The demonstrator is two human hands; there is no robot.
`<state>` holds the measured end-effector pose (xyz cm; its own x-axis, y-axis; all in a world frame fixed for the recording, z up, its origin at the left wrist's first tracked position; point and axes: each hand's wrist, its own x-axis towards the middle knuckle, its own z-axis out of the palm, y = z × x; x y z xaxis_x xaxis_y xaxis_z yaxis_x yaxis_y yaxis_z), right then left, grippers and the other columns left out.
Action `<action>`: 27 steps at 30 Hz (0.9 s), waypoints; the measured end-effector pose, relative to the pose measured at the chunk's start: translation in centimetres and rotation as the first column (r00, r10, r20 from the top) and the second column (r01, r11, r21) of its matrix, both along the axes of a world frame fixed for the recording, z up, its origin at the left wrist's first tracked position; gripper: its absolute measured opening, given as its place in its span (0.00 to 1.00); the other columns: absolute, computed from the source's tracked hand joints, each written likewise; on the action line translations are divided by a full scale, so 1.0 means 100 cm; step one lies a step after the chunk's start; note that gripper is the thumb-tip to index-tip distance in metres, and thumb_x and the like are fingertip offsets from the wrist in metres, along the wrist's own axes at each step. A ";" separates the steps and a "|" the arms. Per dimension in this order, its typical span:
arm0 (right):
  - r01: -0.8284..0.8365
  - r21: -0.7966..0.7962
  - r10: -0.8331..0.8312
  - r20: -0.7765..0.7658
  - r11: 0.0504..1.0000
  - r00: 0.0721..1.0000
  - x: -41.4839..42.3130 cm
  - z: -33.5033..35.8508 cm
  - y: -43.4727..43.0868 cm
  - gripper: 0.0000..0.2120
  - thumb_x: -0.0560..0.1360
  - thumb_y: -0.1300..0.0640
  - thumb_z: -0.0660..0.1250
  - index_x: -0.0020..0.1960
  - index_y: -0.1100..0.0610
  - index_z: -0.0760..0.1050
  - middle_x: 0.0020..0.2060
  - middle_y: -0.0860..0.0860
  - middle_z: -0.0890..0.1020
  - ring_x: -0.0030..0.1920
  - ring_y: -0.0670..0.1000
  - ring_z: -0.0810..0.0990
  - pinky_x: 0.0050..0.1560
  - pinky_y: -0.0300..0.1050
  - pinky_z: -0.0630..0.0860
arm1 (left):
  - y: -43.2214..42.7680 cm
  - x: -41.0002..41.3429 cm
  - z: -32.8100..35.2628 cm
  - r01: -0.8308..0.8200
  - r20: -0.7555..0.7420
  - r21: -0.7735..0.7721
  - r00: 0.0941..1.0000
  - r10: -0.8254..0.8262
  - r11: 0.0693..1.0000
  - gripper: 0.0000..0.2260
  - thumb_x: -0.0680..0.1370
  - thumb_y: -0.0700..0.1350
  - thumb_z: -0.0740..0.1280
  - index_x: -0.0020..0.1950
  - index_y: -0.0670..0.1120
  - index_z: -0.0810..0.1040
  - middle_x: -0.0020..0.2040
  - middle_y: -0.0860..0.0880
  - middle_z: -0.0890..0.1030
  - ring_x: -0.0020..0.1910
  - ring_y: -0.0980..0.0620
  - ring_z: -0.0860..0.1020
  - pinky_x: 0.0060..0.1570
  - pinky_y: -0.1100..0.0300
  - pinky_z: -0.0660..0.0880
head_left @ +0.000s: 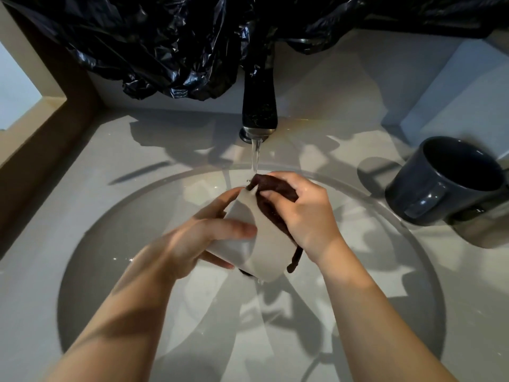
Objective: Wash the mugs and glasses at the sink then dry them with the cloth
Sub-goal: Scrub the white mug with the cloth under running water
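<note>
Over the round sink basin (115,271) I hold a white mug (264,244), tilted with its mouth toward the tap. My left hand (203,238) grips the mug's body from the left. My right hand (305,213) presses a dark brown cloth (275,208) against the mug's right side and rim, fingers curled over it. Water runs from the black faucet (259,106) onto the cloth and rim. A dark blue mug (446,183) stands on the counter at the right.
A crumpled black plastic bag (179,45) covers the wall behind the faucet. A steel cup (484,227) sits partly hidden beside the blue mug. A pale box (454,92) stands at the back right. A wooden ledge (41,128) borders the counter's left side.
</note>
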<state>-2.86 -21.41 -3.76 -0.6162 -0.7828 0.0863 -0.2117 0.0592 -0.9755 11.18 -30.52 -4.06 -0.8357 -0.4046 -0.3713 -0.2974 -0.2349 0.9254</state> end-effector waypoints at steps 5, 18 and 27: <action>0.157 0.064 -0.169 0.409 0.986 0.897 -0.001 -0.003 -0.001 0.08 0.74 0.63 0.67 0.47 0.51 0.79 0.41 0.49 0.84 0.42 0.48 0.82 0.40 0.38 0.77 | 0.014 -0.016 -0.005 -0.235 0.005 0.135 0.972 0.236 0.963 0.25 0.57 0.51 0.72 0.54 0.56 0.77 0.47 0.46 0.81 0.46 0.45 0.80 0.33 0.54 0.78; 0.022 -0.177 0.050 0.393 0.984 0.918 0.024 -0.008 -0.014 0.15 0.72 0.53 0.59 0.55 0.39 0.75 0.62 0.49 0.76 0.62 0.47 0.74 0.64 0.42 0.70 | 0.000 -0.015 -0.003 -0.360 -0.014 0.473 0.909 0.415 0.804 0.14 0.64 0.49 0.68 0.47 0.44 0.77 0.31 0.46 0.79 0.25 0.50 0.78 0.21 0.61 0.73; 0.055 -0.009 -0.052 0.194 0.998 0.980 0.046 -0.016 -0.005 0.28 0.75 0.39 0.55 0.74 0.43 0.59 0.69 0.41 0.67 0.69 0.40 0.64 0.70 0.35 0.60 | 0.001 -0.017 -0.006 -0.305 -0.092 0.563 0.901 0.425 0.768 0.23 0.65 0.52 0.66 0.55 0.40 0.74 0.30 0.43 0.78 0.20 0.47 0.75 0.21 0.62 0.72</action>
